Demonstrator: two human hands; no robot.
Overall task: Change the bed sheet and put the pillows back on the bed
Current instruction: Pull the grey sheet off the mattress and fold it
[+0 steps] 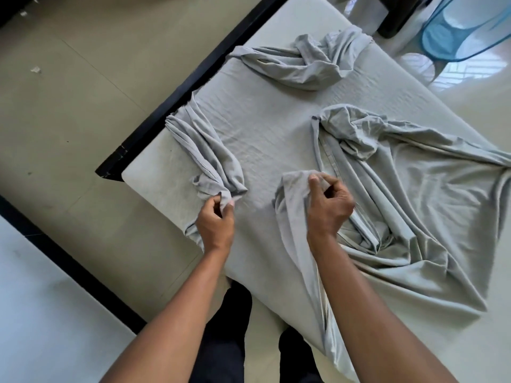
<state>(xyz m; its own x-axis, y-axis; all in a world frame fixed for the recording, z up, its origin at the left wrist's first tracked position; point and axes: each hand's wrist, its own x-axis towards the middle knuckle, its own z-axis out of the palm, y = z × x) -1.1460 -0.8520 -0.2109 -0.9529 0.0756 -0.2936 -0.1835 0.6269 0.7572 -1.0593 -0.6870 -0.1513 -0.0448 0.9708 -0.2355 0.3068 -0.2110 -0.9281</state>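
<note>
Pinched in left hand (215,225): bunched sheet (414,189) corner | clutched in curled right hand (329,208): another fold | untucked on mattress (154,172) | judged early; pillows unseen

Place: a home bedroom.
Bed: bare mattress (154,172) on a black frame (199,76), centre of frame, with a rumpled grey sheet (265,128).
Floor: pale tiles (69,92), left.
Upper right: blue mesh basket (456,37).

The bed sheet (276,128) is seen as soft, matt grey cloth, heavily creased. The floor (470,87) at far right is glossy, perhaps tiled. The basket (453,37) appears translucent blue plastic.
</note>
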